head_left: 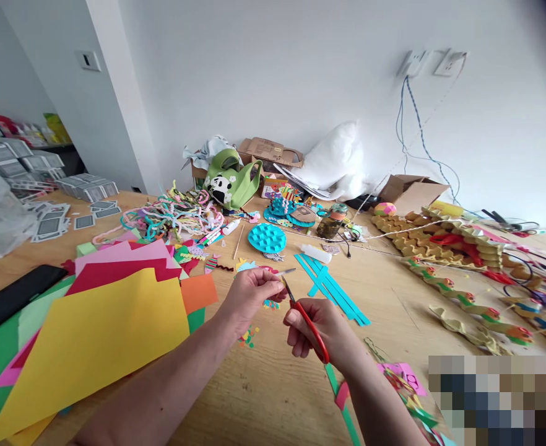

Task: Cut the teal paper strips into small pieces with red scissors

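My right hand [317, 325] grips a pair of scissors [309, 325] by its red handles, with the blades pointing up and away toward my left hand [257, 291]. The left fingertips are pinched together right beside the blade tips. Whatever they hold is too small to make out. Below the hands, small round paper bits [249, 337] in green, yellow and orange lie on the wooden table [236, 396]. Just past the scissors are several long blue paper strips [335, 291]. A blue egg-carton piece [267, 238] sits farther back.
Stacked coloured paper [129, 316] and a black phone-like slab [20, 297] lie at left. Behind are tangled pipe cleaners [175, 214], a green panda bag [233, 179], a white glue bottle [316, 253] and a glass jar [332, 222]. Egg cartons [407, 232] fill the right side.
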Available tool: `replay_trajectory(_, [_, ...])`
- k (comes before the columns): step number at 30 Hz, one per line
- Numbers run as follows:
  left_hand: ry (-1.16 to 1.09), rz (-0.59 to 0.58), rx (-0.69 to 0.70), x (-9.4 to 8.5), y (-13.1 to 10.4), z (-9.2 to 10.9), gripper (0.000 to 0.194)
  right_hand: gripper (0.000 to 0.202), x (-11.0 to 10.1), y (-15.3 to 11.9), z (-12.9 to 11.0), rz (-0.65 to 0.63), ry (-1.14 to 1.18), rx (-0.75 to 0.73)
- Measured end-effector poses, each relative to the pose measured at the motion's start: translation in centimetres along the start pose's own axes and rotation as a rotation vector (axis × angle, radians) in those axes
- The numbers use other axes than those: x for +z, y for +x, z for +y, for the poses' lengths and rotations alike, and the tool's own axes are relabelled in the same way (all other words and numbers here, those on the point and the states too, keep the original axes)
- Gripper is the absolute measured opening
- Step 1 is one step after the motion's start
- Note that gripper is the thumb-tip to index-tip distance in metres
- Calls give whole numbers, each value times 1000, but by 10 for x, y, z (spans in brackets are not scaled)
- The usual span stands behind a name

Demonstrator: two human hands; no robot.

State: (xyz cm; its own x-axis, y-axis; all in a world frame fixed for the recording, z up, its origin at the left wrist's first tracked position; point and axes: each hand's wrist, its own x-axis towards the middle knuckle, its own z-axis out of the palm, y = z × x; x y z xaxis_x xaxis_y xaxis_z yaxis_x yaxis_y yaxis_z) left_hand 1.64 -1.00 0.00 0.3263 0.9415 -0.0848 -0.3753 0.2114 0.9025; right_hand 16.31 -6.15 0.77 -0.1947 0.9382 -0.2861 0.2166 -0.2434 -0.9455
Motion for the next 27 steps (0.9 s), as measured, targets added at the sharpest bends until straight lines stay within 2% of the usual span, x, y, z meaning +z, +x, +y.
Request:
replay_trajectory(5, [15, -45, -35, -2, 0, -1, 15, 53, -1, 0, 2, 3, -15, -5])
replay_trajectory(18, [82, -69, -35, -4, 1, 0, 14, 49, -5, 2, 7, -40, 3, -23])
replay_trajectory(27, [49, -38, -62, 0, -2, 7, 15, 46, -6, 0, 8, -47, -11, 4])
